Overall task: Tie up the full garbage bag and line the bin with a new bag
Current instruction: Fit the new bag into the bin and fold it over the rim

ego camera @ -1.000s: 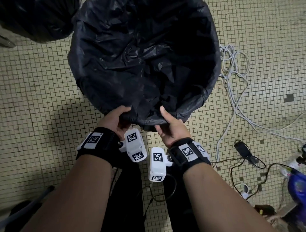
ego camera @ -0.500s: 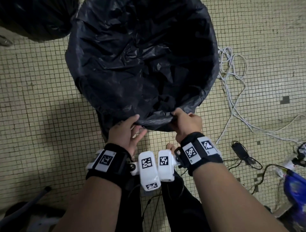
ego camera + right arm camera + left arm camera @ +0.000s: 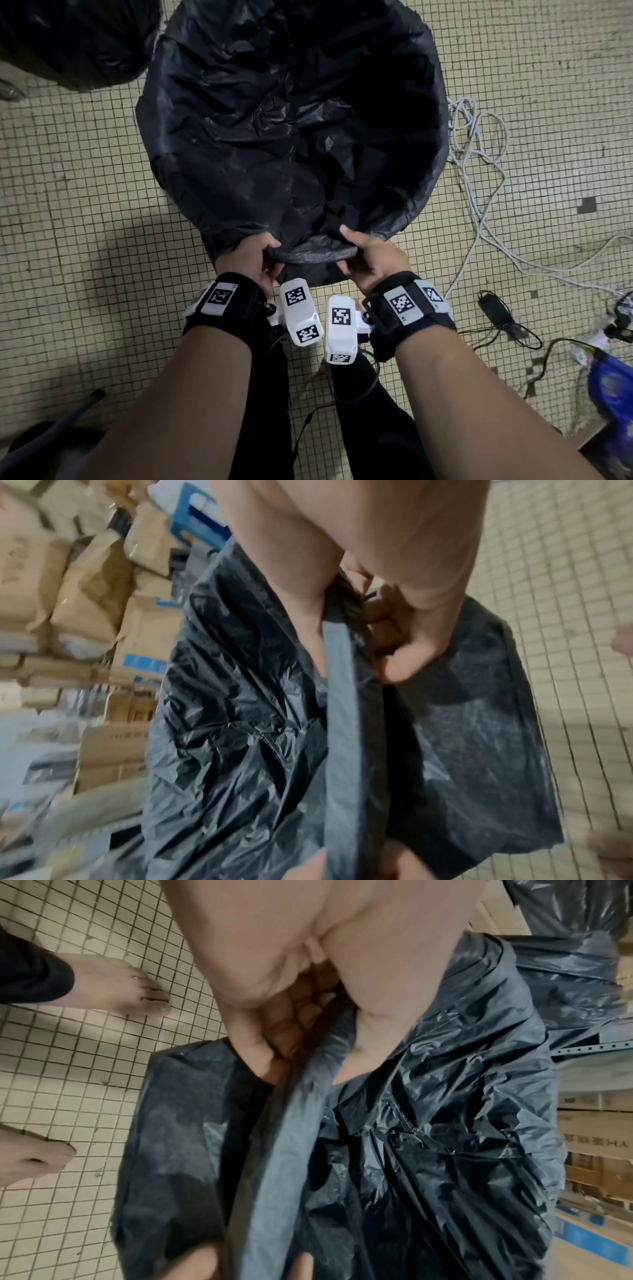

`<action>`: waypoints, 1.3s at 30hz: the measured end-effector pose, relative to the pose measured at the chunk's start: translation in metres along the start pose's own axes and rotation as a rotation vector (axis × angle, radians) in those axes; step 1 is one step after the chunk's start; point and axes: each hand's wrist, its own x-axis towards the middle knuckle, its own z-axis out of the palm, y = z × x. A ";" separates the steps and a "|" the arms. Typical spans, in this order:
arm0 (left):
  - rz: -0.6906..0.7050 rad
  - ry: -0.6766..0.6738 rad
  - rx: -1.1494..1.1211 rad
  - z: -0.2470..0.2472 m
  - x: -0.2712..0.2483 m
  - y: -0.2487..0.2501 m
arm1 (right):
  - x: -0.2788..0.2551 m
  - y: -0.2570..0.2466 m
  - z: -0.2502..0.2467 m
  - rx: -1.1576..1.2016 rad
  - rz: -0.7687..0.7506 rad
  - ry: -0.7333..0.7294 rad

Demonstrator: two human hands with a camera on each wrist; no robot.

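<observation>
A new black bag (image 3: 291, 120) lines the round bin, its mouth spread wide and folded over the rim all round. The bin itself is hidden under the plastic. My left hand (image 3: 251, 255) grips the bag's folded edge (image 3: 313, 251) at the near rim, thumb inside and fingers outside. My right hand (image 3: 370, 255) grips the same edge a little to the right. In the left wrist view the left hand (image 3: 291, 1031) pinches the rolled edge; in the right wrist view the right hand (image 3: 363, 631) does the same. A full black bag (image 3: 75, 37) sits at the top left.
White cables (image 3: 479, 164) coil on the tiled floor right of the bin. A black adapter with its cord (image 3: 496, 311) lies further right, and a blue packet (image 3: 613, 387) at the right edge. Cardboard boxes (image 3: 85, 593) are stacked beyond the bin. My bare feet (image 3: 120, 985) stand close to it.
Both hands dropped below the rim with the bag's edge half a second ago, then came back up to it. They now grip the folded edge at the near rim.
</observation>
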 end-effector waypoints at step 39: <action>-0.174 -0.283 0.209 -0.036 -0.005 0.001 | -0.016 0.035 -0.017 0.195 -0.219 0.138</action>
